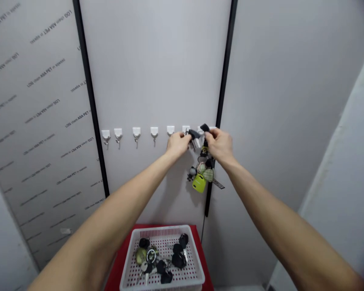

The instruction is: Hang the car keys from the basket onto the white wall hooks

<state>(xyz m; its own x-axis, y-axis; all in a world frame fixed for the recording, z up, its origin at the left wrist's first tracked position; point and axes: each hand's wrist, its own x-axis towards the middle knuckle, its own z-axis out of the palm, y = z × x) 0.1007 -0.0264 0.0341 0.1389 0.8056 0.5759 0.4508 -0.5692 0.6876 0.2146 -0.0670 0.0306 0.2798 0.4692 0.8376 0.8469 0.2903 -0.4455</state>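
My left hand (178,144) pinches a small bunch of keys (194,137) with a black head, close to the wall beside a white adhesive hook. Just right of it, my right hand (220,143) grips a black-headed key (205,127) at the right end of the hook row. Below its fingers hangs a cluster of keychain charms (208,173), with a bright yellow-green tag (199,183) and a small grey figure (193,171). Whether this cluster hangs from a hook or from my fingers is hidden.
White hooks (136,132) run in a row across the pale wall panel (157,68) between black vertical strips (91,93). Below, a white perforated basket (198,258) holds several keys and keychains and stands on a red surface (206,279). Another wall (291,81) rises at right.
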